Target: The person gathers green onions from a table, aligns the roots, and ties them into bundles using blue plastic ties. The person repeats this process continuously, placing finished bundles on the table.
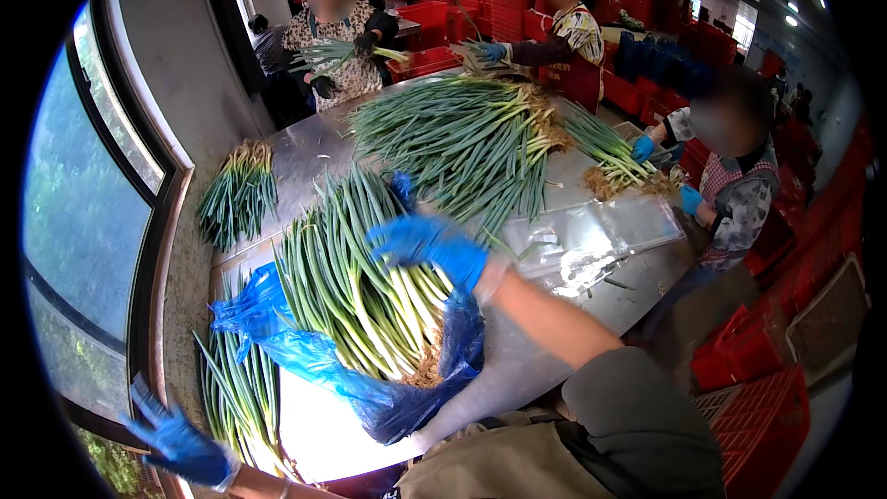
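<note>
A large bunch of green onions (356, 277) with white stems and brown roots lies in an opened blue plastic bag (314, 356) on the metal table. My right hand (430, 245), in a blue glove and slightly blurred, reaches over the bunch's right side with its fingers stretched out. Whether it touches the leaves I cannot tell. My left hand (176, 439), also blue-gloved, is raised at the lower left by the window, fingers spread and holding nothing. Nearest to it is a smaller bundle of green onions (242, 388) left of the bag.
A big heap of green onions (462, 143) covers the table's far middle. Another bundle (240, 192) lies by the wall. Clear plastic bags (591, 236) lie at the right. Several co-workers stand around the far and right sides, handling onions. Red crates (753, 425) stand at the right.
</note>
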{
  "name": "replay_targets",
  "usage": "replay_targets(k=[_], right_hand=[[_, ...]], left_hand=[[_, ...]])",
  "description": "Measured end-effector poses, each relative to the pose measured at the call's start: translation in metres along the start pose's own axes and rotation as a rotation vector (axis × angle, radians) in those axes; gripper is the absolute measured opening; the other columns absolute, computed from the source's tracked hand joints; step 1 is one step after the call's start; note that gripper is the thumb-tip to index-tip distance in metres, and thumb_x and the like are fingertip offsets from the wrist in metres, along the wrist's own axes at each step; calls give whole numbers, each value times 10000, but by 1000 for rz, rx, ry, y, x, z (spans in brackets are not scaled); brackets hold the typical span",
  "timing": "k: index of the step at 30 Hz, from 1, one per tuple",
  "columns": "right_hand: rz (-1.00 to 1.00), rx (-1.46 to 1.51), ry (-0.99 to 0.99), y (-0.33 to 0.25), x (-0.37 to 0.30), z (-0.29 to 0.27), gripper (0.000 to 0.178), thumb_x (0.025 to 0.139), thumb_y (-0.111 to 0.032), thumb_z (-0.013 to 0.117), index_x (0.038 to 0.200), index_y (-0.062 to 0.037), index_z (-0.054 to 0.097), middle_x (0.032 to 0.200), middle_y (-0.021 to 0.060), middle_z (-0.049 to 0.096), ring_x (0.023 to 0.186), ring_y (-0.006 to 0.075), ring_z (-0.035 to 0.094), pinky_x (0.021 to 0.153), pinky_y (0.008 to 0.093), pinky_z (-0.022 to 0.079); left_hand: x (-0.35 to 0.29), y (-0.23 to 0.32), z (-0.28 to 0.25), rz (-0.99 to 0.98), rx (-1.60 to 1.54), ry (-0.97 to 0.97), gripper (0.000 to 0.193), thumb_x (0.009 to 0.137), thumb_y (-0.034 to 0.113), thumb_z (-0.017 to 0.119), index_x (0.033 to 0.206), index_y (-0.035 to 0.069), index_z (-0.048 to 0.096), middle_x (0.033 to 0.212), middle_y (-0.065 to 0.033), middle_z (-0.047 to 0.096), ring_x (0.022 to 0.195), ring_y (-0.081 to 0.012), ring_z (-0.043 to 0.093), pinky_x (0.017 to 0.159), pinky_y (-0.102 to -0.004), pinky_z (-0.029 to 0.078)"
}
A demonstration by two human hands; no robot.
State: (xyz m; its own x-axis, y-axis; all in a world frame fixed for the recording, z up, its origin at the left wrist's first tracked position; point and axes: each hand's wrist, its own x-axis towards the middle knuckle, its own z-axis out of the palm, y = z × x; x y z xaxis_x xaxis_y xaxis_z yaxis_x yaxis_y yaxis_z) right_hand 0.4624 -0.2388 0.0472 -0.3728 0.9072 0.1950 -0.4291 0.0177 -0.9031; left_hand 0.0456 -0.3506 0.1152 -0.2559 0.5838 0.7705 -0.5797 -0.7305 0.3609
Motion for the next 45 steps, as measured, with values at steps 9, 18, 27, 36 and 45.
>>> replay_targets(k=[9, 18, 27, 36, 45], right_hand=[[-470, -647, -306, 115, -65, 152, 209, 807, -71, 610, 1004, -5, 588, 970, 137, 597, 917, 258, 567, 787, 353, 459], [34, -281, -234, 146, -87, 127, 284, 863, -43, 549, 1145, -9, 545, 950, 47, 596, 966, 152, 553, 837, 287, 446], [62, -1436, -131, 120, -102, -26, 803, 644, 113, 470, 1395, -131, 329, 1377, 116, 404, 1311, 365, 297, 1067, 390, 295], [-89, -1688, -152, 157, -102, -92, 505, 727, -53, 578, 1227, -61, 507, 938, 172, 543, 837, 339, 531, 738, 424, 437], [-40, -1477, -374, 144, -145, -110, 82, 752, -88, 562, 758, -82, 644, 818, 126, 603, 767, 324, 550, 682, 416, 446]], left_hand=[[-114, -131, 49, -480, 360, 379, 666, 902, 587, 314, 1446, 226, 187, 1490, -86, 220, 1388, -251, 132, 1071, -544, 47], [-118, -136, 48, -192, 524, 373, 325, 948, 98, 432, 1229, -56, 485, 1226, -175, 530, 1002, -233, 577, 899, -347, 464], [-152, -92, -25, -1087, 1232, -568, 657, 762, -22, 586, 1356, 197, 410, 1184, -154, 570, 787, -246, 621, 733, -320, 491], [-208, -172, -35, -878, 1533, -1195, 215, 790, 169, 579, 975, 68, 623, 807, -177, 620, 766, -351, 618, 651, -429, 488], [-202, -116, -17, -784, 1460, -1159, 169, 791, 123, 572, 931, 64, 647, 847, -186, 630, 765, -358, 609, 663, -415, 487]])
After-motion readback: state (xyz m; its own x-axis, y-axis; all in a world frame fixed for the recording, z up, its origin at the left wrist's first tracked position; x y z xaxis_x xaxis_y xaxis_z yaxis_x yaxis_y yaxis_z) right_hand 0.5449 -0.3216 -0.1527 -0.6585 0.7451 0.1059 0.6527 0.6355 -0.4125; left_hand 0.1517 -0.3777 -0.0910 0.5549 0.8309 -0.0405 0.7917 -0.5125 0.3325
